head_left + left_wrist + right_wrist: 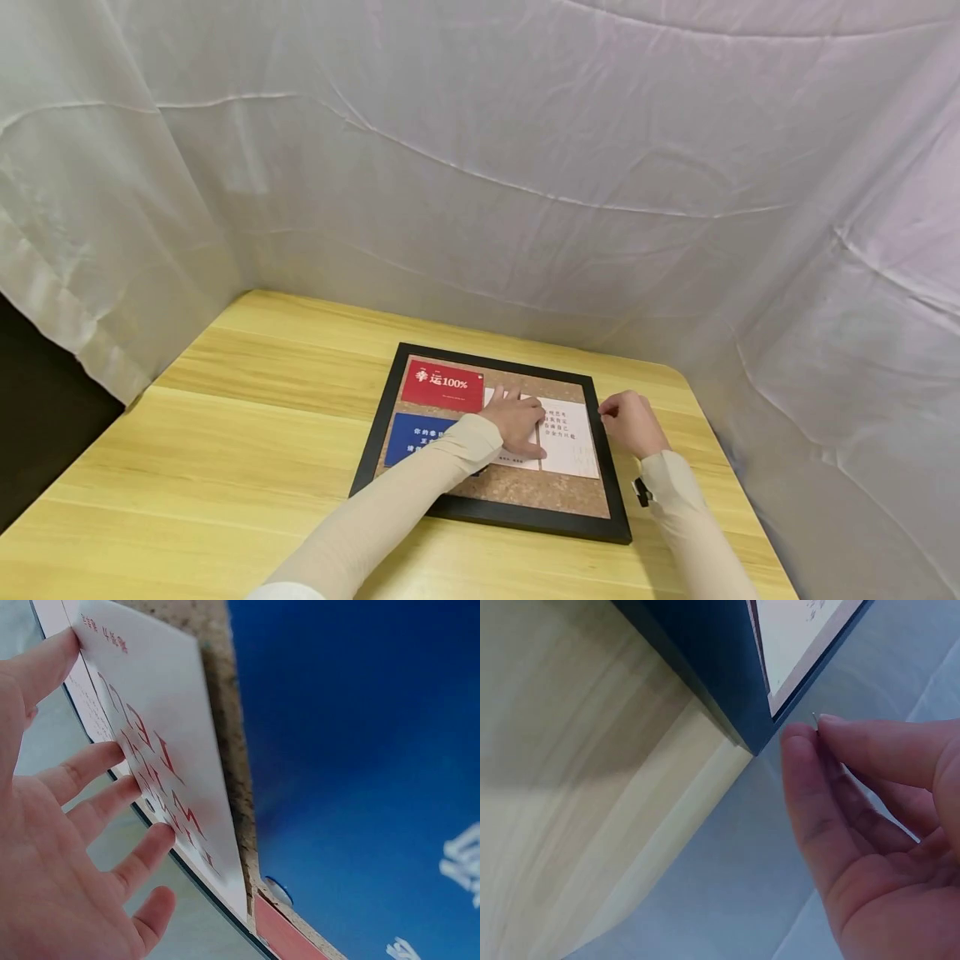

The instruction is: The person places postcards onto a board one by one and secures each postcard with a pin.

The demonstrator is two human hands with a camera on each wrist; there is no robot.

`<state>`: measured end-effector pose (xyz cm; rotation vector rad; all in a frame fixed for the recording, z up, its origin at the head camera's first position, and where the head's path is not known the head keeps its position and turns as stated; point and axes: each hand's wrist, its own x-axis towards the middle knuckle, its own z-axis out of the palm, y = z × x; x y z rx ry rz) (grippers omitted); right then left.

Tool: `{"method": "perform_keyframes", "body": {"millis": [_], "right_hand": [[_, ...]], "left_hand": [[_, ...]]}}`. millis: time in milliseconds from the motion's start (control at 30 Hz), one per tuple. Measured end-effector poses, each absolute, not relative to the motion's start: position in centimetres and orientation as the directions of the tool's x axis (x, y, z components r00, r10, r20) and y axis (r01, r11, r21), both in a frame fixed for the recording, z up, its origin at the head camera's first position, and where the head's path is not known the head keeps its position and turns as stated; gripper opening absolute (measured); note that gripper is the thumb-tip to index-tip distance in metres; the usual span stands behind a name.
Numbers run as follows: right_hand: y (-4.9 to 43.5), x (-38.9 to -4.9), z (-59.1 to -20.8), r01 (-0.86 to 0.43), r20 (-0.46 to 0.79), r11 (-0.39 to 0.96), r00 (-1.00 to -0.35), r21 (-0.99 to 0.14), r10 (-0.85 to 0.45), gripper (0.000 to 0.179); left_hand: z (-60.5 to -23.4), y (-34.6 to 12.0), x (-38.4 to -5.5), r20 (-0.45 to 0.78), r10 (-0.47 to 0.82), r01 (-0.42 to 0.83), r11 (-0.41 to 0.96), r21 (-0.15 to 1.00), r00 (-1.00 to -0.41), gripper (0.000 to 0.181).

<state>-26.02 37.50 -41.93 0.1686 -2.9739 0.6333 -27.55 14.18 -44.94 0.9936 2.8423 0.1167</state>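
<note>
A black-framed corkboard (555,497) lies on the table, bearing a red card (438,388), a blue card (405,433) and two white cards side by side. My left hand (516,423) rests on the left white card (161,697) with spread fingers, its fingertips near the seam with the right white card (572,446). Just beyond the frame's right edge, my right hand (636,423) pinches a tiny pin (814,718) between thumb and index finger. Only the pin's thin metal point shows; its head is hidden by the fingertips.
The wooden table (225,467) extends left of the board, with its right edge close beyond my right hand. Pale cloth curtains (487,167) hang behind and on both sides. A small round pin head (481,377) sits at the red card's upper right corner.
</note>
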Motion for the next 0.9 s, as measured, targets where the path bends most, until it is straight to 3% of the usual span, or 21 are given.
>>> {"method": "perform_keyframes", "body": {"millis": [900], "right_hand": [[36.2,-30.2,-44.1,-0.131,0.045,0.949,-0.991,-0.288,-0.123,0.016]], "left_hand": [[-45.2,14.1,-27.6,-0.077,0.632,0.624,0.774,0.105,-0.771,0.064]]}}
